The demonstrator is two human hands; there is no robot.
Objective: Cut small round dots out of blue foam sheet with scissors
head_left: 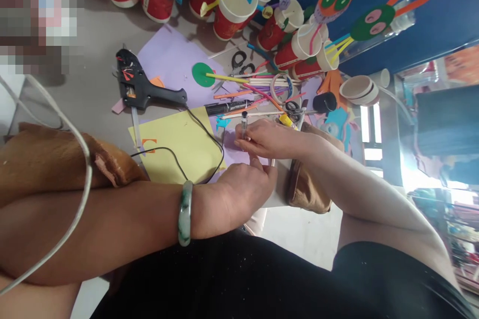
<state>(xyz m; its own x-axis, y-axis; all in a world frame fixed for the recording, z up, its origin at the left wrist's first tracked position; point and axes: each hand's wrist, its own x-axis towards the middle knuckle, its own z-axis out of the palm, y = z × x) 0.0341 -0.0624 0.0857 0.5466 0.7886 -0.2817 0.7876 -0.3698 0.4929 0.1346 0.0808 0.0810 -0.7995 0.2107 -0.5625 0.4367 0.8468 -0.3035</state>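
A clear-barrelled pen [244, 122] stands nearly upright in my right hand [267, 138], its fingers closed around it above purple paper [232, 140]. My left hand [239, 192], with a green and white bangle [185, 213] at the wrist, is curled at the near table edge. Its fingertips meet the edge of the purple paper just below the right hand; what they hold is hidden. Beside the left hand lies a yellow sheet [175, 139] crossed by a black cord. A black marker [229, 107] lies just beyond the hands.
A black glue gun [145, 87] rests at left on purple paper. Scissors [239, 62], a green paper disc [203, 74] and many straws [262, 82] lie beyond. Red paper cups [230, 5] with straw decorations line the back. A brown pouch [309, 187] sits at right.
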